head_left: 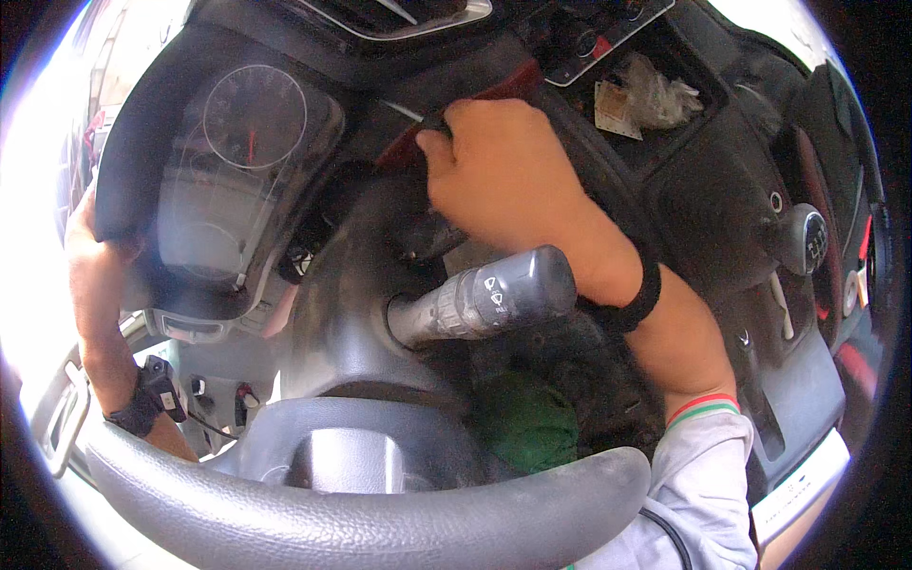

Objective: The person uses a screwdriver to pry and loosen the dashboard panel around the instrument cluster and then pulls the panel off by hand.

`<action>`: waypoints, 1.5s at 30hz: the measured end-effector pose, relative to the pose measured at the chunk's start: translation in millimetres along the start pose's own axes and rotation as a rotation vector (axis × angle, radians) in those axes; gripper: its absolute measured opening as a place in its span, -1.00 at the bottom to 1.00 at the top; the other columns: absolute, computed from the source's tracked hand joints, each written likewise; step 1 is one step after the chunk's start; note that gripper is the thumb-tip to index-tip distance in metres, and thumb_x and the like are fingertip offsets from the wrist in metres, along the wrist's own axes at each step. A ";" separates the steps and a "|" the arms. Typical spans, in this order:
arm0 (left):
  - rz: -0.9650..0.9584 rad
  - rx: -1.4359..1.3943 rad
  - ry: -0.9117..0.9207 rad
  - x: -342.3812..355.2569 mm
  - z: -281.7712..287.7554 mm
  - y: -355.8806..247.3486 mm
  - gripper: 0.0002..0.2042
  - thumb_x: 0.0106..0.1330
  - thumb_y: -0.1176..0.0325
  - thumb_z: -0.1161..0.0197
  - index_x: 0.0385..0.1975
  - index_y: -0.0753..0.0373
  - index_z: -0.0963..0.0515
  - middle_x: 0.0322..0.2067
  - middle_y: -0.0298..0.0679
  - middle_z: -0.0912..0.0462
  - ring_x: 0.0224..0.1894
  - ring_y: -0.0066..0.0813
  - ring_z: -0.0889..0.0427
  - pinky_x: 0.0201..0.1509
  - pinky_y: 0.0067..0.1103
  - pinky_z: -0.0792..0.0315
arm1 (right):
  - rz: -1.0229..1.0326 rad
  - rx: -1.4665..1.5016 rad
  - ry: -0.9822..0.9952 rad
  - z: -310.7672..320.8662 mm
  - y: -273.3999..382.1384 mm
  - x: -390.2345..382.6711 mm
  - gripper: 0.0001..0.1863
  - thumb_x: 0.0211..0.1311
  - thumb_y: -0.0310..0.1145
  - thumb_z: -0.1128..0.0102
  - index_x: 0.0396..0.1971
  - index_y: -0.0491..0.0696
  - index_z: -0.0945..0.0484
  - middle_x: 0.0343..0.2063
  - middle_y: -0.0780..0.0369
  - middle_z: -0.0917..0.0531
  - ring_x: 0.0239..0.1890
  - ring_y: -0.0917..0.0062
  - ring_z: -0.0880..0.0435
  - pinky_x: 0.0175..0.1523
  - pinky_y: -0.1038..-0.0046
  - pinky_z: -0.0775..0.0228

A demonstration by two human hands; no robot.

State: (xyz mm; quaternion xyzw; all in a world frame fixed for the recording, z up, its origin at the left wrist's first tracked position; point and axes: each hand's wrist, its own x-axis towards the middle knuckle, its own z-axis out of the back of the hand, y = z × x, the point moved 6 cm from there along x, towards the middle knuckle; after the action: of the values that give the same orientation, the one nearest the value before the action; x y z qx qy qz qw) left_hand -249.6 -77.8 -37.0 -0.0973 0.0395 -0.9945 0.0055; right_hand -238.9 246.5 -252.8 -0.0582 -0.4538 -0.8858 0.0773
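Observation:
My right hand [499, 166] is closed at the dashboard, its back toward me, beside a dark red trim strip [404, 147]. Its fingertips are mostly out of sight, so what they grip cannot be made out. A thin pale edge [401, 111] shows just left of the knuckles. Below the wrist, the wiper stalk [484, 294] sticks out from the steering column [328, 313]. At the far left my left hand [90, 228] reaches up beside the hood of the instrument cluster [252, 171], against bright glare. The fingers of that hand are hidden.
The steering wheel rim [370, 513] curves across the front. On the right are a gear knob [809, 239] and a console tray [717, 95] holding a crumpled clear plastic bag [660, 95] and a paper slip [616, 109]. Something green [527, 423] lies below the column.

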 end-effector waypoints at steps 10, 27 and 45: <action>0.177 -0.115 0.041 1.8 1.1 4.5 -0.42 0.09 0.43 -0.15 0.22 0.29 -0.53 -0.25 -0.28 -0.65 -0.34 -0.61 -0.55 -0.24 -0.69 -0.41 | 0.019 0.286 0.054 -26.8 -50.2 7.8 -0.68 0.21 -0.21 -0.25 -0.42 -0.22 -0.68 -0.41 -0.12 -0.67 -0.27 -0.09 -0.68 -0.16 0.07 -0.56; 0.172 -0.147 -0.062 -0.9 -2.8 21.3 -0.36 -0.01 0.51 -0.12 0.23 0.28 -0.54 -0.33 -0.29 -0.65 -0.42 -0.62 -0.56 -0.32 -0.71 -0.42 | -0.009 0.240 0.023 -23.2 -51.2 -12.0 -0.65 0.28 -0.18 -0.26 -0.49 -0.21 -0.64 -0.52 -0.09 -0.65 -0.40 -0.07 -0.67 -0.27 0.04 -0.53; 0.264 -0.104 -0.081 -22.1 15.4 5.4 -0.36 -0.02 0.51 -0.13 0.22 0.28 -0.54 -0.31 -0.28 -0.65 -0.40 -0.59 -0.57 -0.29 -0.69 -0.44 | -0.037 0.191 0.332 -11.1 -17.9 4.2 -0.60 0.25 -0.18 -0.22 -0.51 -0.29 -0.67 -0.47 -0.18 -0.65 -0.31 -0.13 -0.68 -0.09 0.00 -0.55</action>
State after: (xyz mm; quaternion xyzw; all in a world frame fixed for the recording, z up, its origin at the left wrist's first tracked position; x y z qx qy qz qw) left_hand -225.0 -84.0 -26.6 -0.1314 0.1033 -0.9769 0.1328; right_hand -246.8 247.4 -272.8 0.1047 -0.5178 -0.8374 0.1401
